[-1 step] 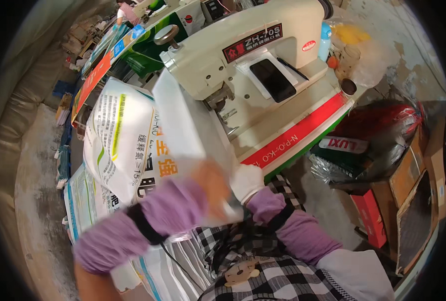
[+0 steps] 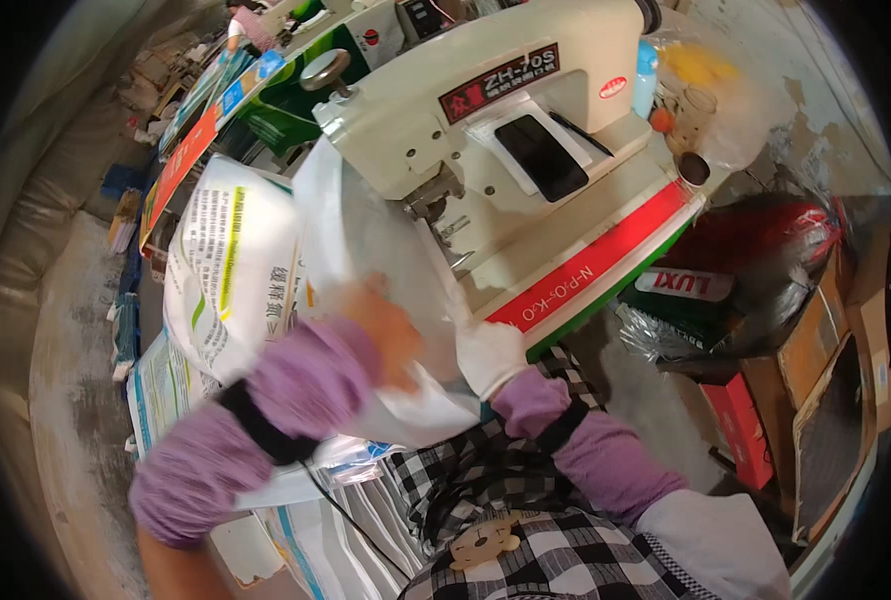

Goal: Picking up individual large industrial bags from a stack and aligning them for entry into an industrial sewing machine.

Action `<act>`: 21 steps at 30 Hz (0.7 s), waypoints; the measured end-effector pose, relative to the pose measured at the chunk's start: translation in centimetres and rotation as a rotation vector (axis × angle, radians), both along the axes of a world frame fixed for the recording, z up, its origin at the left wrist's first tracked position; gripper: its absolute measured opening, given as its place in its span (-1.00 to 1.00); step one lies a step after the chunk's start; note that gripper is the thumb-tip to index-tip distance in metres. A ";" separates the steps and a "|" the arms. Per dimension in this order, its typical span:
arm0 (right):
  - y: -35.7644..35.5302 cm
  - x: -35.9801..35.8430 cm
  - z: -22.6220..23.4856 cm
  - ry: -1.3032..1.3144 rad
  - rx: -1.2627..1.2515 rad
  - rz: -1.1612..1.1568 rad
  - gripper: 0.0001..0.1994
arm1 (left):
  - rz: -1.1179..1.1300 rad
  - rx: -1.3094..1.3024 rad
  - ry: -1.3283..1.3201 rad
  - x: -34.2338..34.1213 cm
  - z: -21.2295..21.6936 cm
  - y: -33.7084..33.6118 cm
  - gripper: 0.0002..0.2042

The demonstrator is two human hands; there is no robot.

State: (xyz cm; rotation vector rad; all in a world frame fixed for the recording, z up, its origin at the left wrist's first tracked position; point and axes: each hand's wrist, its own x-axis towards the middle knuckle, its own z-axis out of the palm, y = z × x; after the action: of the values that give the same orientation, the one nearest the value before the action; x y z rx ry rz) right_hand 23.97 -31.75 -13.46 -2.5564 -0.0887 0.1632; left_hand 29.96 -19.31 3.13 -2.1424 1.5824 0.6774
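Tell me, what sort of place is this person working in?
Most likely a small workshop where sacks get stitched. A cream industrial sewing machine fills the bench, both hands feed a white bag toward its needle, and flat printed sacks lie stacked beside it.

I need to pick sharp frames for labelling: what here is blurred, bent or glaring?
Head view: left hand and its purple sleeve smeared by motion blur; right hand in a white glove sharper; sewing machine crisp but its edges bow from fisheye; white bag brightly lit, slightly washed out; corners black.
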 end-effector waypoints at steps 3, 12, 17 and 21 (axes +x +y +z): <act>0.6 3.6 -0.9 -0.132 -0.188 0.033 -0.25 | 0.284 0.113 -0.026 2.1 5.2 -1.3 -0.75; 1.9 9.3 -2.5 -0.024 -0.135 -0.070 -0.59 | 0.278 -0.684 0.047 -7.2 0.7 -1.3 -0.36; 0.5 6.8 -10.2 -0.576 0.154 0.112 -0.52 | 0.610 -0.180 -0.821 -4.2 9.3 10.1 -0.06; -2.3 1.9 0.1 -0.603 0.243 0.001 -0.82 | 0.793 -0.117 -1.041 -3.0 13.7 26.4 -0.58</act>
State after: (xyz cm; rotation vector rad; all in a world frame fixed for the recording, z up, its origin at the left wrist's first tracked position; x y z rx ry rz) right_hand 25.84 -34.04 -13.35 -2.2783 -0.3161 -0.5866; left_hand 26.96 7.13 16.83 -2.5018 0.2230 -0.3647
